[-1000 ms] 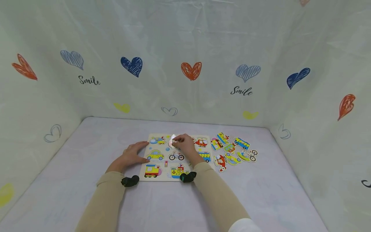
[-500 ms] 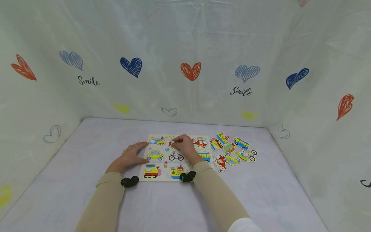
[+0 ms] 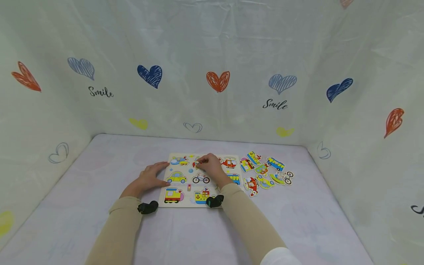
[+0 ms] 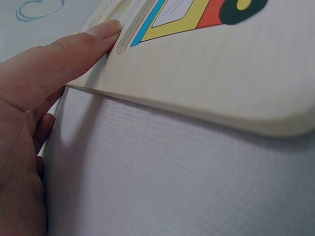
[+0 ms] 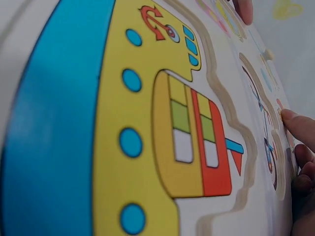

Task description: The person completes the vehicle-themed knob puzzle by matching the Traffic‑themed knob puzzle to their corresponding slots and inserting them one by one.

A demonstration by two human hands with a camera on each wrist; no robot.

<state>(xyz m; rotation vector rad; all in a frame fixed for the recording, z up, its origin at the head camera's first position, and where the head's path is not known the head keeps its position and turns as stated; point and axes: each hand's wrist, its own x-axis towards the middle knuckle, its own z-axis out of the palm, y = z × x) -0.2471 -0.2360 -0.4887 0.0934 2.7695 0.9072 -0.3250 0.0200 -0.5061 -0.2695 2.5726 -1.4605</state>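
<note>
Counter (image 3: 185,235) holds the puzzle board (image 3: 188,200), left hand (image 3: 148,178) spread on its edge, right hand (image 3: 213,167) pinching a piece (image 3: 194,164) at top-middle; plane (image 3: 179,161) apparently fitted, loose pieces (image 3: 265,182) remain.

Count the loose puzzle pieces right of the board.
8, right of the puzzle board: ship, train and bus at the back; green piece in the middle; helicopter, car, yellow-green piece and bicycle nearer. The right sleeve may hide others.

Puzzle board (image 3: 189,201) on table (image 3: 185,237), loose pieces (image 3: 265,182) to its right, curtain (image 3: 185,44) behind
</note>
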